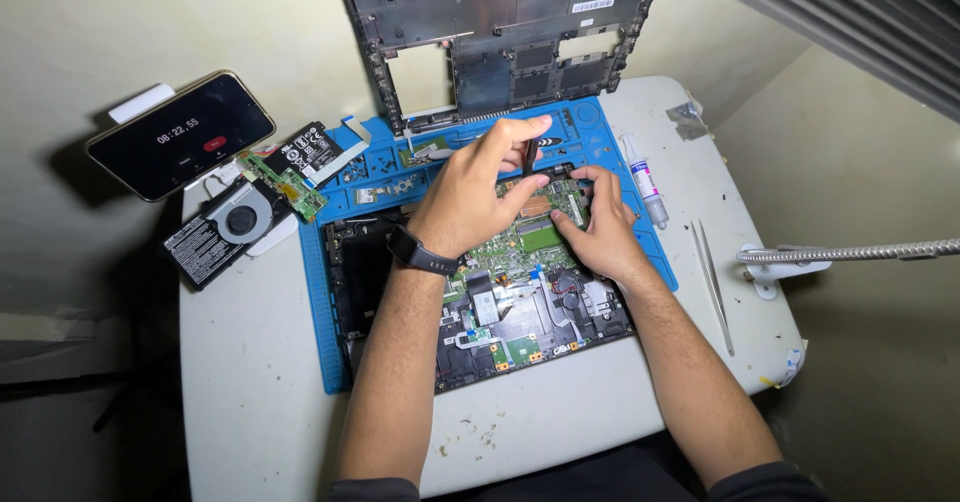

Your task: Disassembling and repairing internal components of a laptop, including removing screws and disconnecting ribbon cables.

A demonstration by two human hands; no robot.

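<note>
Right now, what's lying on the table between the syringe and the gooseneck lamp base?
In the head view, metal tweezers lie on the white table, between the syringe and the lamp base. Nothing else sits there.

A green circuit board point(520, 237) lies in a black laptop chassis point(480, 312) on a blue mat point(320, 302).

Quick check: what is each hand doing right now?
Left hand: pinched shut on a thin dark tool.
Right hand: fingers curled, resting on the laptop's circuit board; holding nothing visible.
</note>
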